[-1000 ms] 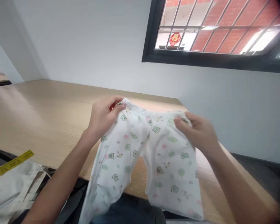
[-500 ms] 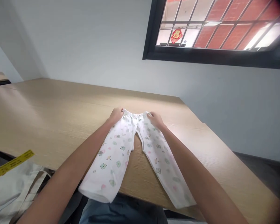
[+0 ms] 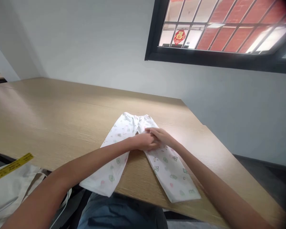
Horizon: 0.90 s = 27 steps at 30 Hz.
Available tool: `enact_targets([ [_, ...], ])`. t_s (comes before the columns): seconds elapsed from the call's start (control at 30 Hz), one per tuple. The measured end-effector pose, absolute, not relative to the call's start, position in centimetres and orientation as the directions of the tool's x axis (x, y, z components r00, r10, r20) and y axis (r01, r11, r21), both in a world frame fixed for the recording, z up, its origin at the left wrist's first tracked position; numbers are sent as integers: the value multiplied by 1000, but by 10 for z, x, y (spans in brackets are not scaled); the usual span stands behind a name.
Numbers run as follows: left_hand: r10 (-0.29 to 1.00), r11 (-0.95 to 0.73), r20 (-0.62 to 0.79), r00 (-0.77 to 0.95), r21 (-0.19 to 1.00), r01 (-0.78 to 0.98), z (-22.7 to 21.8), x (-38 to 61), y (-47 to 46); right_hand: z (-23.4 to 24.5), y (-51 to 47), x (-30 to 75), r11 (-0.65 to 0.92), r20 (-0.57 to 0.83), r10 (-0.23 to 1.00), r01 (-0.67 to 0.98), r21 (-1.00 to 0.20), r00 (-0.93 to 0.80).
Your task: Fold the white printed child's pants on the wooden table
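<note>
White printed cotton baby trousers point(image 3: 124, 140) are laid flat near the wooden table's point(image 3: 50, 117) front edge. Left hand point(image 3: 144, 142) and right hand point(image 3: 160, 136) are pressed flat, fingers extended, together at the crotch.

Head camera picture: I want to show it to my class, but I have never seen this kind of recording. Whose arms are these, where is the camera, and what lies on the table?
The camera sits on a person's head and looks down, so both bare arms are the wearer's own. A small pair of white printed trousers lies flat on a wooden table, legs spread towards the near edge. The left hand and right hand meet on the cloth near the crotch, pressing on it; whether they grip it cannot be told. A light cloth bag with a yellow tape lies lower left. A barred window is above.
</note>
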<state>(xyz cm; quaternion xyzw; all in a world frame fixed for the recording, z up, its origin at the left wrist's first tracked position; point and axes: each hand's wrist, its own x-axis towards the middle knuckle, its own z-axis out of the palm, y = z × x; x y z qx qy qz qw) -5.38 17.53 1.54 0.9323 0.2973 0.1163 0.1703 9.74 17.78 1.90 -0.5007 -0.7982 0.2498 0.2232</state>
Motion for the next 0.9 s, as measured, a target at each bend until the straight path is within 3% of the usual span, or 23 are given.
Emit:
enact_targets([
  [0.1, 511, -807, 62, 857, 377, 455, 13, -43, 149, 8, 179, 93, 490, 56, 842, 719, -493, -536],
  [0.2, 402, -865, 71, 913, 358, 353, 11, -43, 110, -2, 204, 89, 525, 33, 835, 776, -348, -550],
  [0.33, 260, -874, 114, 959, 450, 183, 10, -55, 51, -8, 238, 82, 443, 34, 889, 837, -321, -457],
  [0.47, 219, -807, 125, 968, 581, 108, 20, -79, 21, -10, 245, 83, 422, 38, 900, 848, -322, -433],
  [0.57, 335, -783, 92, 938, 581, 223, 35, -108, 27, -7, 236, 86, 433, 64, 896, 833, -344, -439],
  [0.73, 735, -660, 159, 659, 392, 641, 42, -159, 95, 9, 212, 55, 507, 151, 858, 767, -394, -490],
  [0.9, 780, -622, 214, 588, 365, 693, 23, -173, 161, 18, 208, -9, 641, 64, 729, 648, -411, -681],
])
